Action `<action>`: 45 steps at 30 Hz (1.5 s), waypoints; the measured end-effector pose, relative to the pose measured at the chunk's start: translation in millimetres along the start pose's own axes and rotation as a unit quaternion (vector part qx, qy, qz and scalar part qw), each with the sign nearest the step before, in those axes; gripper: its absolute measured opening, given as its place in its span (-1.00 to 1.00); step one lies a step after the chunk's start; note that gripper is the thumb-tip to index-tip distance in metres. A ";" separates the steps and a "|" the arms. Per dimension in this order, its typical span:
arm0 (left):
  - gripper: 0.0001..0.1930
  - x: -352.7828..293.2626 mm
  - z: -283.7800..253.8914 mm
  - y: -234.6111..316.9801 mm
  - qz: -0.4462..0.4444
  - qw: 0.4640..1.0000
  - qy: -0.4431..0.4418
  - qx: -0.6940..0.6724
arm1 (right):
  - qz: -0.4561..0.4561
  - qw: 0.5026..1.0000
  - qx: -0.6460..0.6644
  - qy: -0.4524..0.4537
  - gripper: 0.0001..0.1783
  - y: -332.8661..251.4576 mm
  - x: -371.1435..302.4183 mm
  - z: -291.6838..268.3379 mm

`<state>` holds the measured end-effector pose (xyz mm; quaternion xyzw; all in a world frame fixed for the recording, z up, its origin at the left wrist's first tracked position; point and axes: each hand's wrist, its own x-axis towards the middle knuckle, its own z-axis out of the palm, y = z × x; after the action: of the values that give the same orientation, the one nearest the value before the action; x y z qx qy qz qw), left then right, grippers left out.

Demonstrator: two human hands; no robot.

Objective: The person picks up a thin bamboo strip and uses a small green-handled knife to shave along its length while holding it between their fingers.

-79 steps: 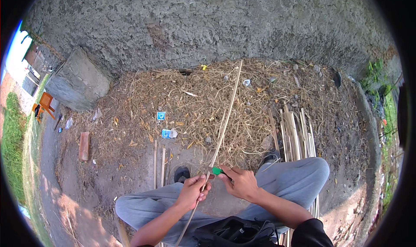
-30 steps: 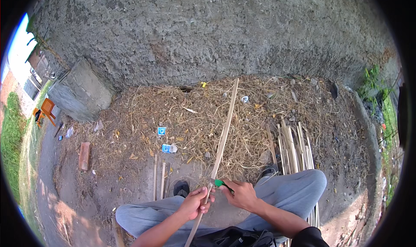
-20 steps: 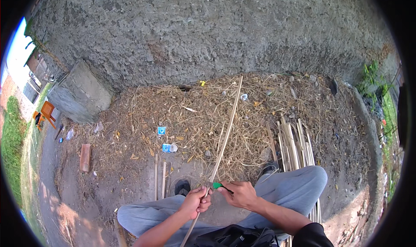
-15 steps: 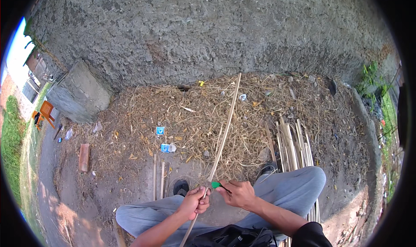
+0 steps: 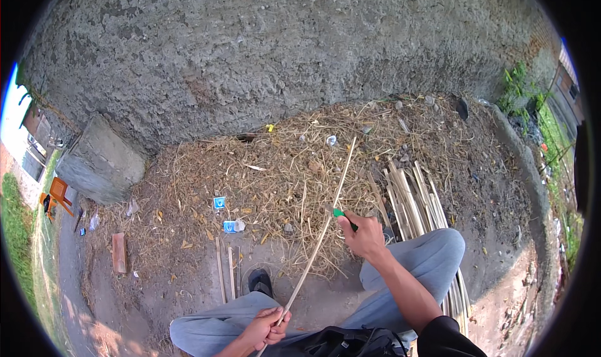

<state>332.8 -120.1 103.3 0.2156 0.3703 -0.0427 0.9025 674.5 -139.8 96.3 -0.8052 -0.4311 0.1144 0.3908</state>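
Observation:
My left hand (image 5: 268, 327) is closed around the lower part of a long, thin bamboo strip (image 5: 310, 257). The strip slants away from me, up and to the right, its far end over the littered ground. Farther along it, my right hand (image 5: 365, 238) grips a small green-and-black tool (image 5: 339, 213). The tool's green end lies against or right beside the strip; any blade is too small to make out. My bent knees in grey trousers (image 5: 416, 257) flank the strip.
Bamboo strips (image 5: 410, 200) lie bundled by my right leg; two thin strips (image 5: 220, 269) are left of my foot. Shavings and dry leaves (image 5: 282, 188) cover the ground up to a rough wall (image 5: 282, 50). A concrete block (image 5: 103, 160), a brick (image 5: 119, 252) and blue packets (image 5: 233, 226) lie leftward.
My right hand with the tool has slid forward along the strip, away from my left hand. My left hand has drawn nearer to my body, still holding the strip.

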 end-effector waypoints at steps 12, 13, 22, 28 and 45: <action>-0.67 -122.3 1.7 -60.6 -0.051 0.973 0.218 0.054 | 0.059 0.998 0.006 -0.008 -0.58 18.7 24.8 4.2; -0.67 -128.8 -4.6 -70.1 -0.045 0.971 0.230 0.047 | 0.088 0.996 -0.010 -0.011 -0.60 26.3 29.1 3.9; -0.65 -106.5 -4.9 -64.9 0.105 0.934 0.302 0.160 | 0.113 0.967 -0.043 -0.225 -0.60 34.3 15.7 20.6; -0.70 -38.0 29.2 -4.5 0.244 0.872 0.279 0.319 | -0.077 0.995 0.024 -0.052 -0.67 -9.7 -16.1 19.6; -0.68 52.3 32.5 45.9 0.163 0.964 0.193 0.084 | -0.169 0.968 0.112 -0.148 -0.73 -27.5 -64.5 40.1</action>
<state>402.6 -87.9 104.5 0.3524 0.4919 0.1168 0.7875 598.1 -160.2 79.7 -0.6460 -0.5980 0.2121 0.4245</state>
